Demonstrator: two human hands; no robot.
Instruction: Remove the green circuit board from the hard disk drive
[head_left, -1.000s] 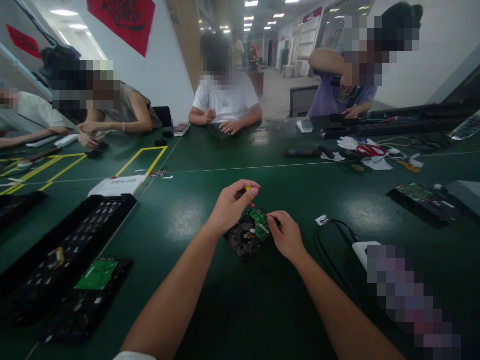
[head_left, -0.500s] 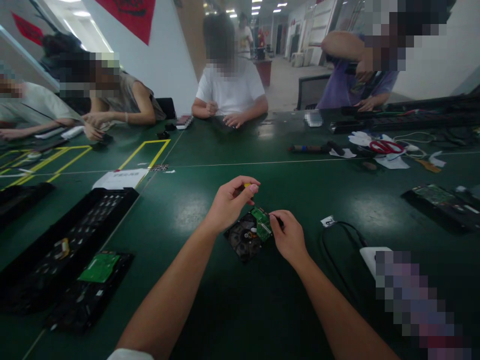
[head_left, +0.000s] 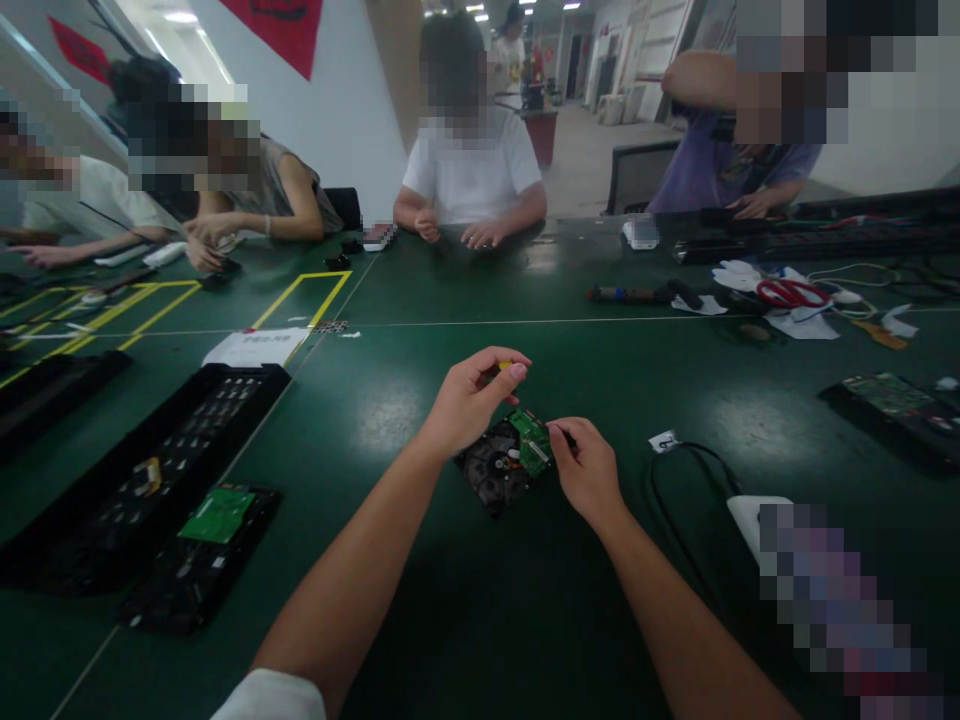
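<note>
A black hard drive (head_left: 501, 468) with a small green circuit board (head_left: 533, 448) on top lies on the green table (head_left: 450, 600) in front of me. My left hand (head_left: 471, 400) hovers just above its far edge, fingers pinched round a small yellow-tipped tool (head_left: 505, 366). My right hand (head_left: 585, 472) rests against the drive's right side, fingers curled on its edge next to the green board.
Long black trays (head_left: 150, 470) and a drive with a green board (head_left: 217, 515) lie at the left. A black cable (head_left: 675, 480) and a white device (head_left: 750, 515) sit at the right. Red scissors (head_left: 787, 293) and tools lie further back. Several people sit round the far side.
My head has tilted a little, shifting the scene. Both hands stay at the hard drive with almost no movement.
</note>
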